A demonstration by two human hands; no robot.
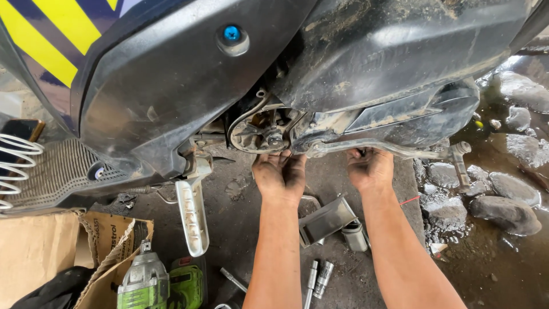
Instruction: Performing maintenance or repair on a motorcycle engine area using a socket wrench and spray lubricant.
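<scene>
A dirty black scooter [189, 80] fills the upper frame, seen from its side. Its engine side cover [394, 114] sits low at the right, with an exposed round metal part [266, 134] at its front end. My left hand [279, 174], greasy, reaches up under that front end with fingers curled on the cover's lower edge. My right hand [370, 169] grips the cover's underside further right, below the kick-start lever [400, 150]. Both forearms stretch up from the bottom of the frame.
A folded silver footrest [193, 214] hangs left of my arms. On the ground lie a green impact wrench [146, 280], several sockets [318, 277], a metal bracket [326, 220] and a torn cardboard box [51, 252]. Wet stones [503, 212] lie at the right.
</scene>
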